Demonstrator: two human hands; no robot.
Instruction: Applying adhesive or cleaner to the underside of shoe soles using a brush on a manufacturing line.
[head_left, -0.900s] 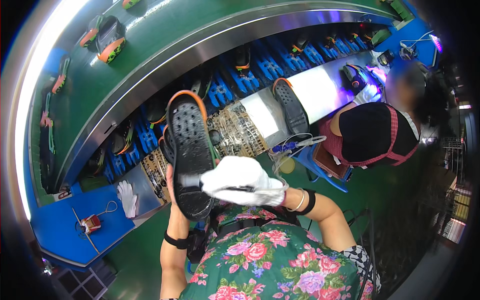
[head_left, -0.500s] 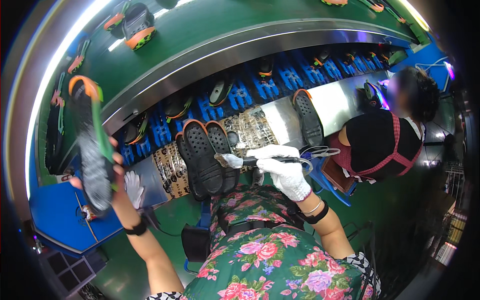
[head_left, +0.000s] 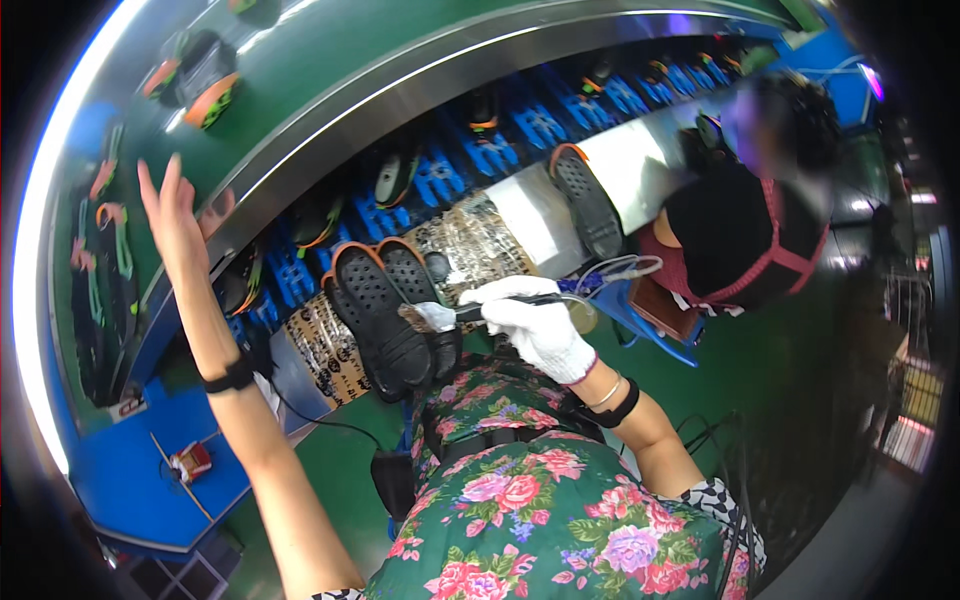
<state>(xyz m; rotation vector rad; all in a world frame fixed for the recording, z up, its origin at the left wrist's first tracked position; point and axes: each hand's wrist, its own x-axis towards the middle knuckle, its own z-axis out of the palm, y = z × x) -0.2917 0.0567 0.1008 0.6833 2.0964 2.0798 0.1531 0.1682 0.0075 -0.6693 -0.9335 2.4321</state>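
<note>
Where a green conveyor curves behind a taped ledge, we have black shoe soles before us and a brush in hand.
Above our floral clothing, the soles lie overlapping at the ledge's near edge, orange along their far ends. Our bare left hand is empty and open, fingers spread, raised before the conveyor's metal rim. Our white-gloved right hand is closed around the brush, whose bristles point across the soles; we cannot tell whether they touch.
</note>
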